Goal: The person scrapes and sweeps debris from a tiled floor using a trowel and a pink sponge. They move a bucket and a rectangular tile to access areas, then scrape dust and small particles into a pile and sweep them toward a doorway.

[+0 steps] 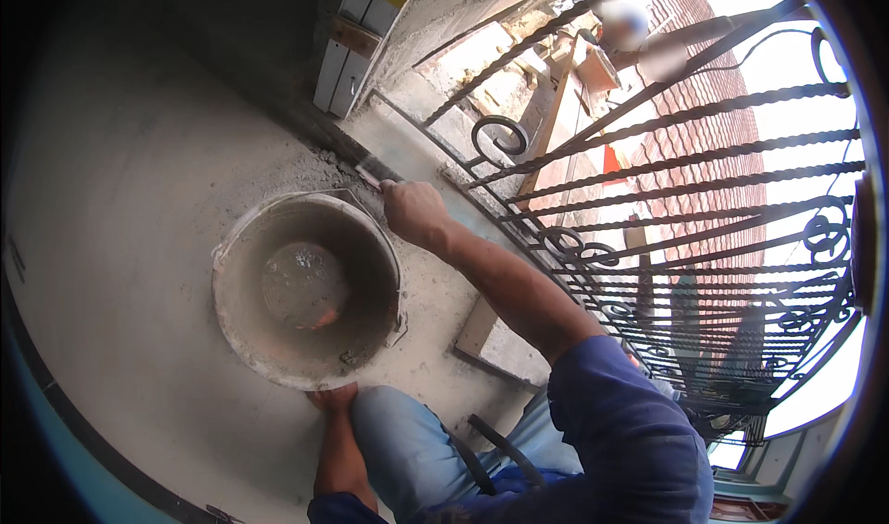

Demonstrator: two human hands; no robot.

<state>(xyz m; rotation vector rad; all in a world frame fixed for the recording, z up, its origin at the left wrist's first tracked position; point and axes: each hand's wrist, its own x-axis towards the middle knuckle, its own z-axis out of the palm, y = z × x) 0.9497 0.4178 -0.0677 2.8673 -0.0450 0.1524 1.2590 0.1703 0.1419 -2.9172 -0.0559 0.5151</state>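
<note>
A round, cement-smeared bucket [234,334] stands in front of me with its mouth toward me and a thin layer of wet grey mix [301,279] on its bottom. My left hand [335,396] is at the bucket's near side, closed against it below the rim; its fingertips are hidden. Beyond the bucket's far right rim, my right hand [417,214] grips a small trowel [369,178], mostly hidden by the fist. The trowel is low beside the sill edge, near a strip of loose grey mortar [310,170].
A black wrought-iron railing [574,154] with twisted bars runs along the right. A pale slab [500,339] lies under my right forearm. White boards [347,70] stand at the far wall. Outside are planks, rubble and a tiled roof [690,144]. Pale floor [120,246] spreads left.
</note>
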